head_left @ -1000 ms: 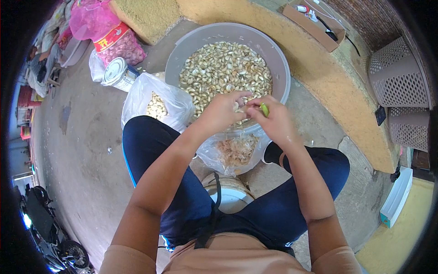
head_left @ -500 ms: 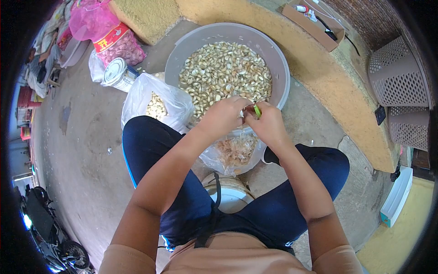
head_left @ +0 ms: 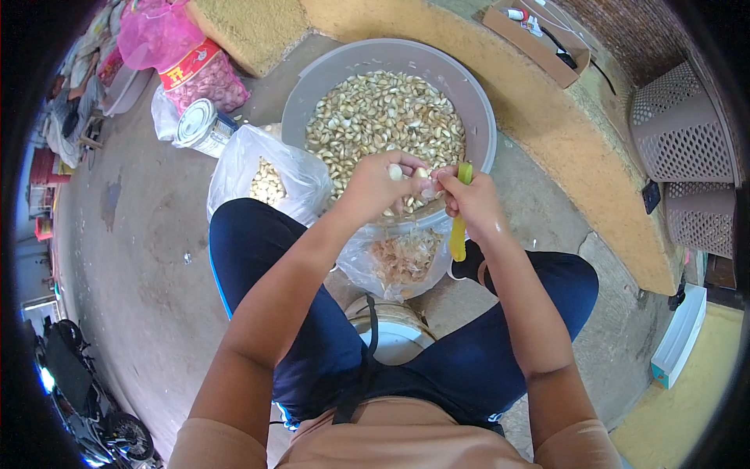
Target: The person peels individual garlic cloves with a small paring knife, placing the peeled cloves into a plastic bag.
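Over the near edge of a large grey tub point(head_left: 482, 117) full of garlic cloves point(head_left: 383, 117), my two hands meet. My left hand point(head_left: 383, 186) holds pale peeled garlic cloves point(head_left: 395, 171) in curled fingers. Between its fingertips and those of my right hand point(head_left: 473, 199) is a small pale piece, partly hidden. A yellow-green knife point(head_left: 458, 239) is held in my right hand, its length pointing down toward my body. Below the hands sits a clear bag of peelings point(head_left: 402, 262).
A plastic bag point(head_left: 301, 168) with peeled cloves stands left of the tub, beside a can point(head_left: 205, 129) and a pink mesh sack point(head_left: 207, 78). Under me is a bucket point(head_left: 391, 336). A yellow ledge point(head_left: 547, 148) curves along the right, with grey baskets point(head_left: 683, 125) beyond.
My hands have moved slightly apart. The knife has swung from between them to hang along my right hand, and pale cloves now show in my left hand.
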Motion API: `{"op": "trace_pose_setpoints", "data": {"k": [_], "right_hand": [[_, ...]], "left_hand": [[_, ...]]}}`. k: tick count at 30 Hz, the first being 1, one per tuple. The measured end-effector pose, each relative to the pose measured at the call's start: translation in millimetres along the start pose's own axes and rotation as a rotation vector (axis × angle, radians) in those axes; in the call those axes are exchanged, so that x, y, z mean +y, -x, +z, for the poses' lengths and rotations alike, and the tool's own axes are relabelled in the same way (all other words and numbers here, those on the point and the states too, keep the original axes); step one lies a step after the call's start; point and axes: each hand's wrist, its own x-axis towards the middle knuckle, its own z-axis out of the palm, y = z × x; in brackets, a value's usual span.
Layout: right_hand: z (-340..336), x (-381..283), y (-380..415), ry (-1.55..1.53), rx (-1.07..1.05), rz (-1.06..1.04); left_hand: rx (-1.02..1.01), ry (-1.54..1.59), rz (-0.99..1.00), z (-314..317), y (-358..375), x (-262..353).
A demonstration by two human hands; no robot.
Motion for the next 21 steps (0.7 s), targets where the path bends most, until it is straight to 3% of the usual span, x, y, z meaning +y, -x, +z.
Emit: {"op": "trace_pose_setpoints", "data": {"k": [1,4,7,10,13,19,21], "right_hand": [[-1.8,-0.8,0.3,-0.040,-0.012,0.015],[-5.6,1.3,0.2,0.295,-0.038,-0.157],[-11.8,4.6,1.3,0.598,-0.322,-0.106],[-9.0,36.6,-3.3,1.040,-0.396,-0.300],[0.1,42.8,0.5,1.205,-0.583,-0.072],[1.8,92.5,-10.4,1.454,-0.571,-0.056],[3.9,102.5,-6.3,1.470,-0.435,-0.137]], "left_hand": [[0.003,0.109,0.000,-0.2,-0.1,-0.9],[-0.031,0.418,-0.030,-2.7,-2.7,-8.9],[-0.113,0.640,-0.103,-6.2,-6.5,-17.6],[-0.115,0.737,-0.146,-3.1,-4.1,-18.0],[-0.155,0.770,-0.132,-0.8,-1.2,-13.7],[-0.231,0.803,-0.082,0.5,1.7,-9.0],[-0.230,0.797,-0.093,0.5,2.8,-6.0]]}}
